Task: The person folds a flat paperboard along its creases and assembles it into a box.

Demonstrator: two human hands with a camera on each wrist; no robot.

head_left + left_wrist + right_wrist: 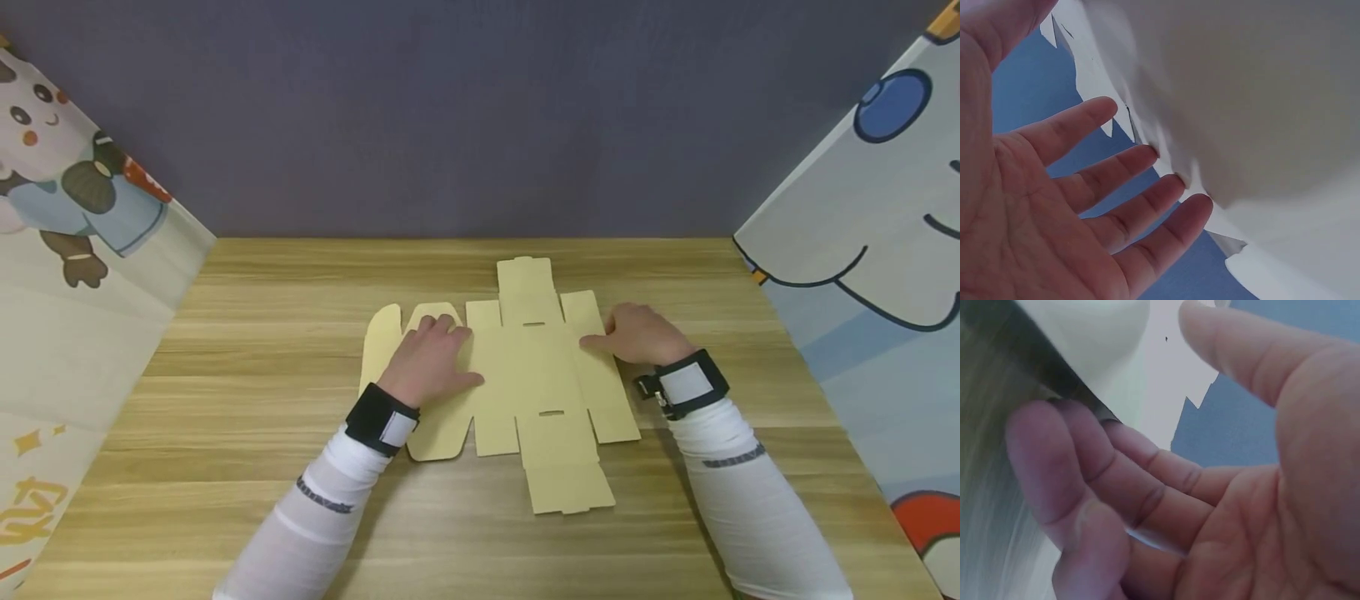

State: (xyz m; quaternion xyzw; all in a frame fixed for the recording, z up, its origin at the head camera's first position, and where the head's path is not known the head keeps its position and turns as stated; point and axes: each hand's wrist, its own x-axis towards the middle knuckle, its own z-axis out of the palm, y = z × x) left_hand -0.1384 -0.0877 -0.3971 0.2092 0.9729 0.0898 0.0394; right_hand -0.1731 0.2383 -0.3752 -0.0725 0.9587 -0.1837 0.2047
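Observation:
A flat, unfolded cardboard box (540,367) lies on the table, pale yellow, with creased panels, slots and tabbed flaps. My left hand (431,362) rests over its left panels, fingers spread. In the left wrist view those fingertips (1200,206) touch the board along a crease, and the fingers are nearly straight. At the box's right side panel, my right hand (637,333) grips the outer edge, thumb over the top face. The right wrist view has the curled fingers (1041,456) at the underside of that edge, their tips partly hidden by the board.
The wooden table (262,417) extends around the cardboard on all sides. A dark grey panel (480,125) stands along its back edge. Printed cartoon panels flank it, one on the left (75,333) and one on the right (862,333). Both wrists carry black straps.

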